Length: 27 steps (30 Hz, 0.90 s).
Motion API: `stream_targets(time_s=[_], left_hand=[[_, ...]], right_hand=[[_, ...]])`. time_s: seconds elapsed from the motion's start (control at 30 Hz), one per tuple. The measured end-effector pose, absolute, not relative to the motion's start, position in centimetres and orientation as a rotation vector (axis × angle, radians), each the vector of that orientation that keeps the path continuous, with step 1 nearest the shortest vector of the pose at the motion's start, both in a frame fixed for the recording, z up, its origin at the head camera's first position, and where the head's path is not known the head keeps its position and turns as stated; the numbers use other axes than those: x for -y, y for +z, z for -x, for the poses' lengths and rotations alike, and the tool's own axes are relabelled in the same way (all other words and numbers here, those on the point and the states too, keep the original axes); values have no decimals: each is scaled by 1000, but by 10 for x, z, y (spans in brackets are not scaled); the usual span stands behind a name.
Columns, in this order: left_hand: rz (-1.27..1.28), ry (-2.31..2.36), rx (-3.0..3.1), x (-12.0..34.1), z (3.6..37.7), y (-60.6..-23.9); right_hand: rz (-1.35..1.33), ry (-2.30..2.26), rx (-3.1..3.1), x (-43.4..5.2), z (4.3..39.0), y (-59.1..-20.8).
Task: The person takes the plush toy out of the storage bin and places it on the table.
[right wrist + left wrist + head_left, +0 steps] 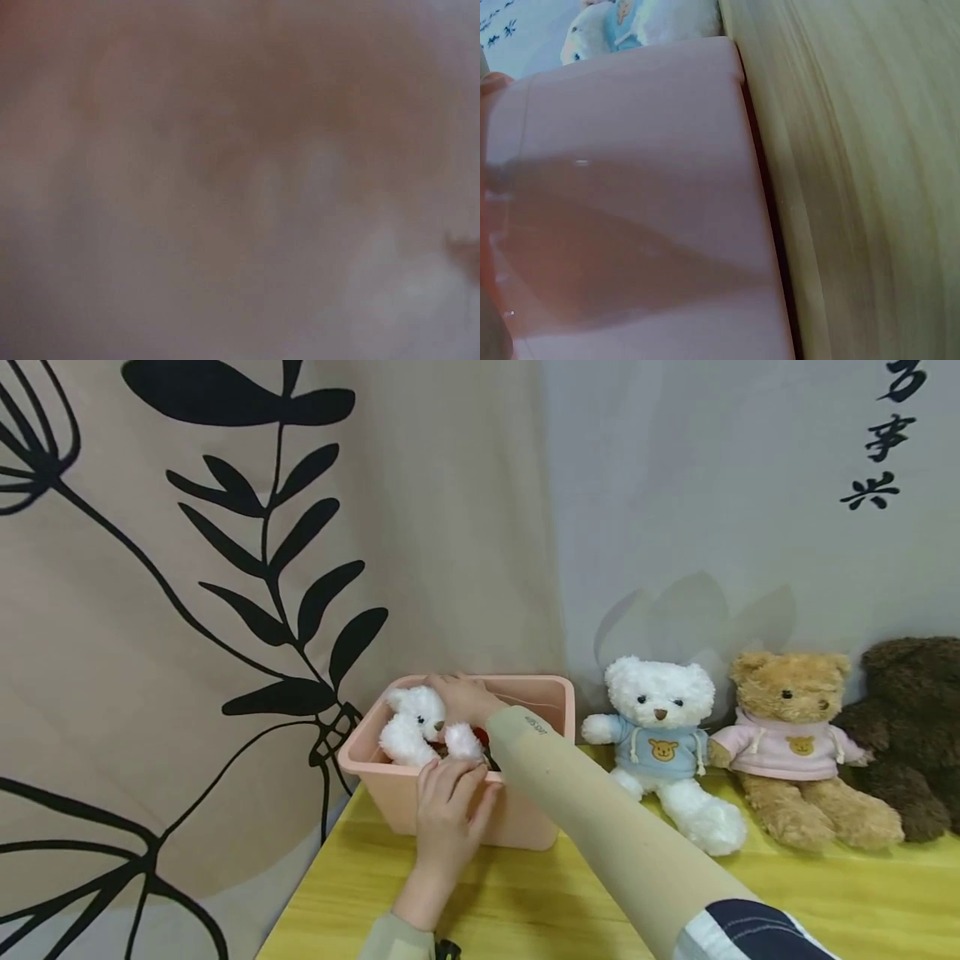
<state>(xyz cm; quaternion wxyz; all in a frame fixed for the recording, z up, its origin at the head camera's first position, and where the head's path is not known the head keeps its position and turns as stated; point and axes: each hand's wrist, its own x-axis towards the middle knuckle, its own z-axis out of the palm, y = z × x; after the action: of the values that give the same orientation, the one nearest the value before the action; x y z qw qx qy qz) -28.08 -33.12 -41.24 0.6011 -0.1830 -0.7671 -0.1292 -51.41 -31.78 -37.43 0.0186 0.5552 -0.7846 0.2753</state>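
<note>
A white plush bear (414,718) sits tilted in a pink plastic bin (457,806), its head near the back left and one paw by the front rim. My right hand (463,697) reaches into the bin beside the bear's head; its fingertips are partly hidden. The right wrist view is a close blur of pale fur. My left hand (450,806) lies against the bin's front wall, its fingers laid over the rim and touching the bear's paw. In the left wrist view, the bin's wall (645,187) fills the frame. Something red (482,739) shows under my right forearm.
To the right sit a white bear in a blue hoodie (663,752), a tan bear in a pink hoodie (795,747) and a dark brown plush (911,735). All stand on a yellow wooden table (345,893). A printed curtain (465,527) hangs close behind the bin.
</note>
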Motion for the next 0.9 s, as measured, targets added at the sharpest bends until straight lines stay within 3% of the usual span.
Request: stream_targets(time_s=[0.03, 0.17, 0.47, 0.9], left_hand=[[422, -295, 1780, 331, 280, -412], [421, -259, 1774, 330, 279, -414], [409, -234, 1808, 330, 281, -413], [386, -259, 1808, 332, 284, -415]], right_hand=[[-1594, 676, 2581, 318, 491, -353], [-1478, 566, 2635, 314, 454, -329], [-1523, 473, 2564, 314, 455, -310], [-1429, 739, 2434, 277, 448, -231]])
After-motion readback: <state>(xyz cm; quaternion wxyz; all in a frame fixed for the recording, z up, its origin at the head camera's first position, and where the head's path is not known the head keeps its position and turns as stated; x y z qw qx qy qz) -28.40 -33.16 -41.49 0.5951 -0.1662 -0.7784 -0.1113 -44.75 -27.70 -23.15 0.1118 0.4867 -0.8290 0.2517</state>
